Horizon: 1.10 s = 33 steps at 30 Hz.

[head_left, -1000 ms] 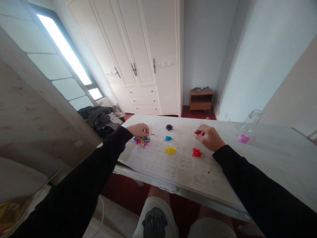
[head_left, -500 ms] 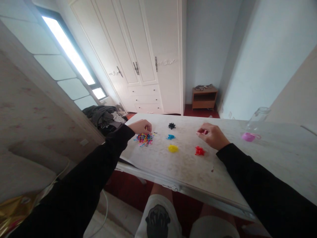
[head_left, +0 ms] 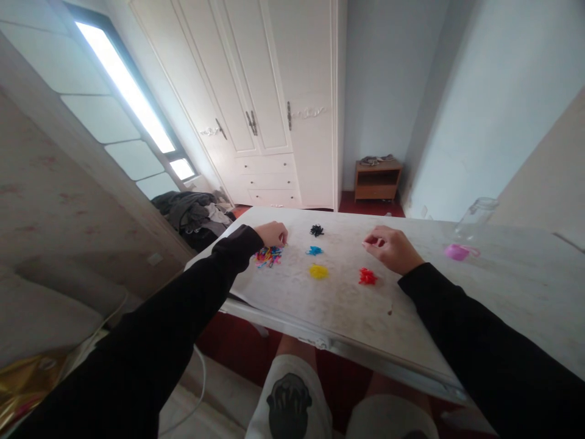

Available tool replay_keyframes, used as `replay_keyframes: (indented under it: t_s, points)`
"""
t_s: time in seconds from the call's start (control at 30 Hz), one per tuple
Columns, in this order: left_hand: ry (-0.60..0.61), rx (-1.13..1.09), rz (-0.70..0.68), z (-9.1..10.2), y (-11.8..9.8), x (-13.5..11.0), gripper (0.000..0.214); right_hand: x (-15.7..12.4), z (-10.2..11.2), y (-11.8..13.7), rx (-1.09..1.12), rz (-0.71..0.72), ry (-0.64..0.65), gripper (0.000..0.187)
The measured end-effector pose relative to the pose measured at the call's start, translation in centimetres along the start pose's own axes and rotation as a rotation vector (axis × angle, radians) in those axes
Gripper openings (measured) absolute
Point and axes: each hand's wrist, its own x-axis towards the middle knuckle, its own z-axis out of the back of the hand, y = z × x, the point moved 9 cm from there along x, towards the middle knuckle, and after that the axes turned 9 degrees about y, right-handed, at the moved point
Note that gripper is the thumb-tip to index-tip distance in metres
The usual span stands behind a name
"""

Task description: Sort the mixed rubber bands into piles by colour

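A mixed heap of small multicoloured pieces, perhaps rubber bands (head_left: 267,257), lies at the left of the white table (head_left: 292,305). My left hand (head_left: 273,233) is at the heap's upper right edge, fingertips pinched low; what is between them is too small to make out. Sorted by colour, a black pile (head_left: 317,230), a blue pile (head_left: 314,250) and a yellow pile (head_left: 319,271) form a column in the middle. My right hand (head_left: 389,249) is closed, fingers curled against the thumb, above and right of a red pile (head_left: 367,276). Its contents are hidden.
A clear glass jar (head_left: 475,218) stands at the table's right, with a pink object with a loop (head_left: 457,252) before it. A small dark speck (head_left: 390,311) lies near the front edge. Behind are a white wardrobe (head_left: 311,164) and a heap of clothes (head_left: 187,213).
My left hand has shifted right from over the mixed heap to its right edge, where a small dark piece lay before. My right hand has stayed in place, its fingers slightly more closed.
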Motion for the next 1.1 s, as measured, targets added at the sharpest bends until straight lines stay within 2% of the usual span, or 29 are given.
replay_keyframes:
  t_s: [0.43, 0.8, 1.1]
  points:
    - [0.020, 0.036, 0.026, -0.7, 0.6, 0.3, 0.010, 0.0, -0.1, 0.2, -0.025, 0.021, 0.014, 0.015]
    - [0.007, 0.051, 0.028, 0.0, 1.3, 0.0, 0.011, 0.0, -0.2, 0.2, -0.032, 0.015, 0.026, 0.016]
    - [0.008, 0.039, 0.036, -0.8, 1.2, 0.4, 0.012, 0.1, -0.3, -0.1, -0.020, 0.003, 0.041, 0.015]
